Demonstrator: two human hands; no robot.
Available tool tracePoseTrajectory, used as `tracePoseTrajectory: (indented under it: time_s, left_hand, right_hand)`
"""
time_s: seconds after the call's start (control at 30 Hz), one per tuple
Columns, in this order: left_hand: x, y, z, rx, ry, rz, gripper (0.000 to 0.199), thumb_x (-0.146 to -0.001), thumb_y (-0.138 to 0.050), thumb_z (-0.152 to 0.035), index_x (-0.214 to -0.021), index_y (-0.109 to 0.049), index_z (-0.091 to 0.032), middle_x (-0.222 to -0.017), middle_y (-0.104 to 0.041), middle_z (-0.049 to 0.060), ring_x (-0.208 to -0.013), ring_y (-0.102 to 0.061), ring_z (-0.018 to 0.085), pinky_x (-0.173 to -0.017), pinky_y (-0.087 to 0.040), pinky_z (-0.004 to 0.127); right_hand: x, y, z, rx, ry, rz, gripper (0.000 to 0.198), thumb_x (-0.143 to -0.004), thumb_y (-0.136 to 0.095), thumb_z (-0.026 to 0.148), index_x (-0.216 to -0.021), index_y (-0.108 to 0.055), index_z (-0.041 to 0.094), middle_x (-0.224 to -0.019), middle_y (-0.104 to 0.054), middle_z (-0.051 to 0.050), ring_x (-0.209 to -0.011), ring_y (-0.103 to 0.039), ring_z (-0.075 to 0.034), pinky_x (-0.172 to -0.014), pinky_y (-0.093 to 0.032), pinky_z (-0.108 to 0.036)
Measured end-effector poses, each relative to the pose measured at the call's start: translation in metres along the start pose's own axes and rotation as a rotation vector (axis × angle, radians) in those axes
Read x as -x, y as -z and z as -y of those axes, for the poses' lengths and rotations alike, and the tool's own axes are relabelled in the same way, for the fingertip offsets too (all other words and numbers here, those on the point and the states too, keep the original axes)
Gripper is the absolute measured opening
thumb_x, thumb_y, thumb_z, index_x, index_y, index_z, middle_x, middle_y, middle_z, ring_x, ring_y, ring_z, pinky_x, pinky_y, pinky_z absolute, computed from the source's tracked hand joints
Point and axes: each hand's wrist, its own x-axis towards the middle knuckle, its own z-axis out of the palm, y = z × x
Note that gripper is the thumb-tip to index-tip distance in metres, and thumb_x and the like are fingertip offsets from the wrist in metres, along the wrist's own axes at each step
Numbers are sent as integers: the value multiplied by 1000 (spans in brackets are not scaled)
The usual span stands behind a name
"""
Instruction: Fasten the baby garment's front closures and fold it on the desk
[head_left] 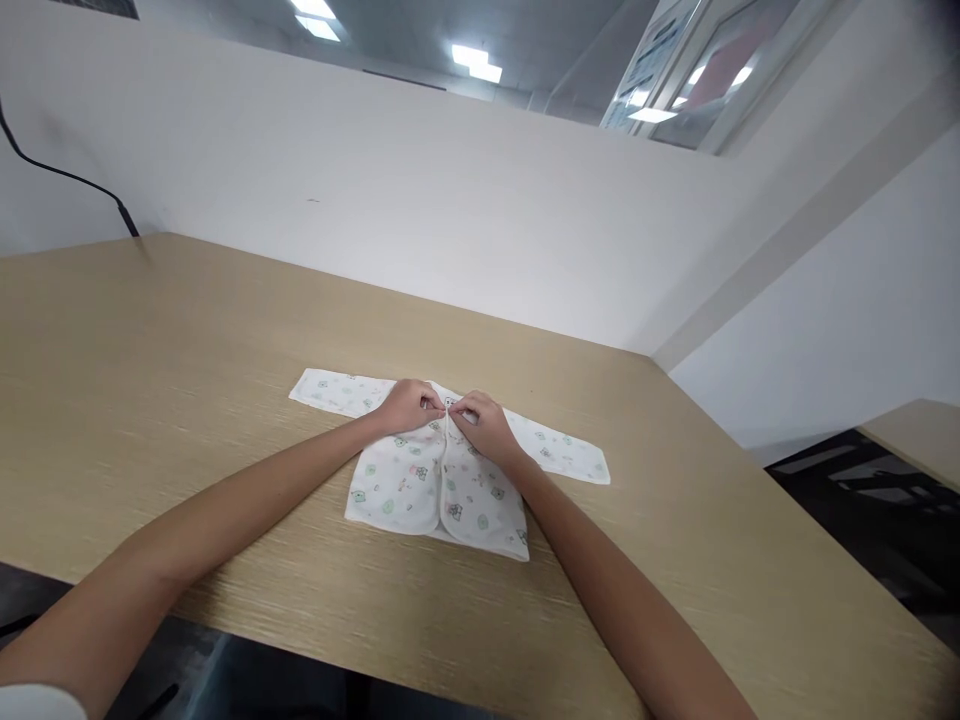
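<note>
A small white baby jacket (405,480) with a pale animal print lies flat on the table, front side up, its two sleeves stretched out to left and right. The front opening runs down its middle, with the two panels side by side and slightly parted at the hem. At the neckline, my left hand (412,405) pinches the edge of the left panel between thumb and fingers. Close beside it, my right hand (481,422) pinches the right panel's edge at the same height. The fingertips nearly meet and hide whatever fastening may be there.
The wooden table (225,330) reaches back to a white wall (450,220) with a window above it. A black cable (67,172) hangs at the far left. Past the table's right edge are a dark area and another wooden surface (919,440).
</note>
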Motion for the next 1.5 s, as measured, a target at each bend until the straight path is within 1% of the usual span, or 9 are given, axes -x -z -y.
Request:
tracePoseTrajectory:
  time_s: [0.1, 0.2, 0.47, 0.67, 0.73, 0.87, 1.07, 1.27, 1.5]
  left_hand:
    - [0, 1, -2, -1, 58, 8, 8, -72, -76, -25, -77, -79, -19, -70, -68, 1, -65, -57, 13, -57, -38, 22]
    - [0, 0, -1, 3, 66, 11, 8, -72, -75, -25, -75, -79, -19, -69, -67, 1, -65, -56, 13, -57, -37, 22]
    - [-1, -1, 6, -10, -55, 43, 9, -73, -69, -23, -77, -75, -19, -73, -66, 0, -66, -56, 12, -60, -39, 22]
    - [3, -1, -2, -48, -94, 32, 13, -71, -65, -20, -79, -75, -19, -70, -65, -1, -64, -56, 12, -60, -38, 23]
    - [5, 0, -6, -63, -84, 15, 10, -74, -65, -24, -76, -74, -19, -69, -66, -1, -63, -55, 12, -60, -37, 23]
    - [6, 0, -10, -85, -77, -22, 18, -78, -67, -36, -72, -72, -19, -65, -65, -1, -62, -54, 12, -61, -37, 24]
    - [4, 0, -6, -74, -86, 6, 11, -76, -66, -28, -80, -73, -20, -69, -65, -2, -64, -56, 12, -62, -38, 23]
    - [4, 0, -8, -83, -105, 1, 8, -73, -65, -24, -76, -72, -21, -72, -67, -1, -71, -59, 14, -66, -40, 24]
    - [3, 0, -9, -86, -85, 0, 5, -71, -66, -23, -72, -70, -20, -73, -69, -2, -68, -59, 14, -66, -40, 25]
  right_hand:
    - [0, 1, 2, -24, -10, -2, 7, -84, -66, 19, -81, -72, 22, -85, -68, -4, -87, -62, -21, -79, -48, -34]
    - [1, 2, 4, -40, -19, -3, 6, -83, -66, 20, -81, -71, 22, -85, -67, -4, -83, -61, -19, -78, -47, -33]
    - [1, 2, 5, -15, -2, 42, 4, -80, -64, 18, -78, -65, 21, -82, -62, -2, -83, -58, -19, -77, -44, -32]
    - [2, -1, 2, 52, 68, 30, 5, -80, -61, 16, -79, -61, 21, -83, -60, -3, -84, -56, -19, -77, -43, -32]
    - [2, -1, 3, 55, 85, 25, 5, -80, -60, 16, -79, -60, 21, -84, -61, -3, -84, -56, -20, -77, -43, -32]
    - [2, 0, 4, 49, 96, 20, 7, -79, -60, 15, -78, -58, 21, -84, -61, -3, -84, -56, -20, -76, -43, -32]
    - [2, 0, 4, 46, 101, 16, 7, -79, -61, 15, -78, -59, 21, -82, -60, -3, -83, -56, -20, -76, -43, -32]
    - [2, 0, 5, 46, 103, 10, 7, -79, -60, 15, -77, -59, 21, -82, -60, -3, -82, -56, -19, -75, -43, -31]
    - [2, 1, 10, 45, 105, 16, 8, -79, -60, 14, -78, -60, 22, -81, -59, -3, -82, -56, -19, -74, -43, -31]
